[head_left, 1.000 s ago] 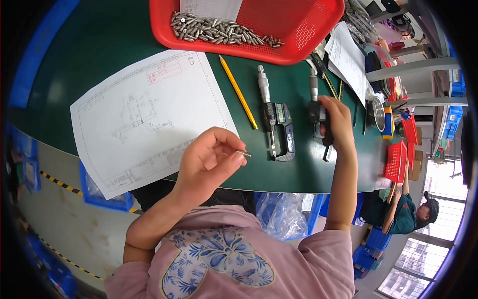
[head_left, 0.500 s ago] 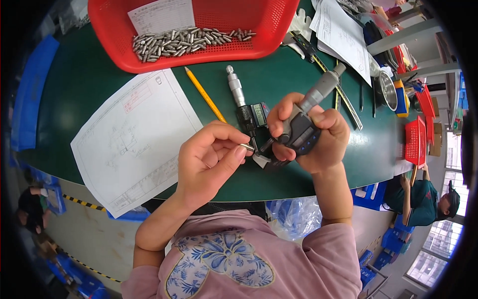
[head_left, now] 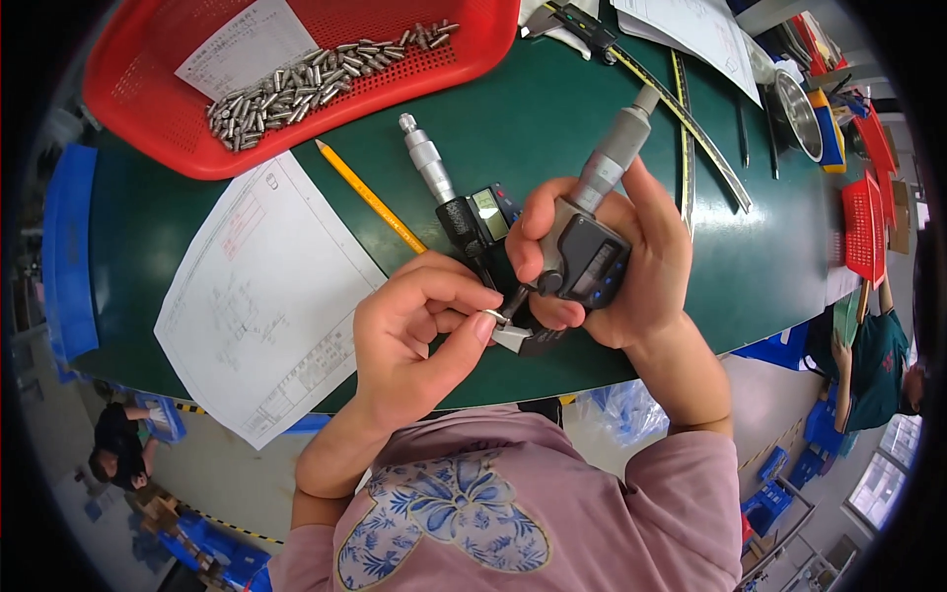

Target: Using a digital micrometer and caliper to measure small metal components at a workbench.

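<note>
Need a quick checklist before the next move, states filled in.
1. Left hand holding a small metal pin at the fingertips: ok.
2. Right hand gripping the digital micrometer: ok.
3. Pin seated squarely in the micrometer: cannot tell, too small and partly hidden by fingers.
4. Display legible: cannot tell, digits blurred.
5. Space around hands free of other tools: not ok, second micrometer and yellow pencil lie close by.

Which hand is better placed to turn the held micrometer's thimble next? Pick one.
Probably the right hand: it grips the micrometer, close to the thimble. The left hand pinches the small metal pin.
</note>
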Action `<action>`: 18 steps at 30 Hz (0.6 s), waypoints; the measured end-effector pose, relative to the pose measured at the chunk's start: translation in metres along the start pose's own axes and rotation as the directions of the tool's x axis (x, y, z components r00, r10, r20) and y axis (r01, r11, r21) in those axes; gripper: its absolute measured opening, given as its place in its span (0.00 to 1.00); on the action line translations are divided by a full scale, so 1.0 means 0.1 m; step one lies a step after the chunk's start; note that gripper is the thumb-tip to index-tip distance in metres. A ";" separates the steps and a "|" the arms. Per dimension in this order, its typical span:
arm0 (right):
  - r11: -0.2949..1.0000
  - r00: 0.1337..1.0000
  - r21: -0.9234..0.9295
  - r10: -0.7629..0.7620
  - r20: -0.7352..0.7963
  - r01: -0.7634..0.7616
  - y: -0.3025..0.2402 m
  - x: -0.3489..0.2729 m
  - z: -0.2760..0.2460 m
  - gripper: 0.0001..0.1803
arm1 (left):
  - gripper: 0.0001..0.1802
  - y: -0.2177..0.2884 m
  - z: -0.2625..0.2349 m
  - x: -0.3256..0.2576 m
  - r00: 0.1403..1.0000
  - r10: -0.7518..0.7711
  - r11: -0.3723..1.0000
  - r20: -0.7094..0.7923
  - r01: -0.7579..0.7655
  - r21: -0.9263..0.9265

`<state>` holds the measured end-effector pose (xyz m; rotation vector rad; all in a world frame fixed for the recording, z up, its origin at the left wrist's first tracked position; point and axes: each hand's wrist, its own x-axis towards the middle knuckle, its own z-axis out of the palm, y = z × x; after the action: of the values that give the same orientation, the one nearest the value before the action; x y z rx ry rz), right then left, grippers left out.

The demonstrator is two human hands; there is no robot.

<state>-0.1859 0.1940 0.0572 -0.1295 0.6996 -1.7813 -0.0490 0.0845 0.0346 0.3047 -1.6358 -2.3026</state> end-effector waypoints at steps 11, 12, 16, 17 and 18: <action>0.998 0.999 0.046 0.050 0.006 -0.051 0.02 0.01 -0.03 0.41 | 0.07 0.01 -0.01 -0.02 0.999 -0.050 0.998 -0.006 0.050 -0.045; 0.998 0.999 0.047 0.051 0.006 -0.051 0.02 0.01 -0.03 0.41 | 0.07 0.01 -0.02 -0.02 0.999 -0.053 0.998 -0.004 0.053 -0.039; 0.999 0.999 0.033 0.042 -0.013 -0.041 0.01 0.00 -0.01 0.41 | 0.07 0.01 -0.01 -0.01 0.998 -0.061 0.997 -0.002 0.061 -0.051; 0.999 0.999 0.017 0.038 -0.021 -0.038 0.01 0.00 -0.01 0.41 | 0.07 0.01 0.00 -0.01 0.998 -0.065 0.997 -0.002 0.065 -0.052; 0.999 0.999 0.017 0.034 -0.023 -0.034 0.01 0.00 -0.02 0.41 | 0.07 0.02 0.00 0.00 0.998 -0.069 0.996 -0.001 0.069 -0.054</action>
<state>-0.1858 0.1945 0.0552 -0.0853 0.6994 -1.7580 -0.0484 0.0843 0.0362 0.3582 -1.5828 -2.3909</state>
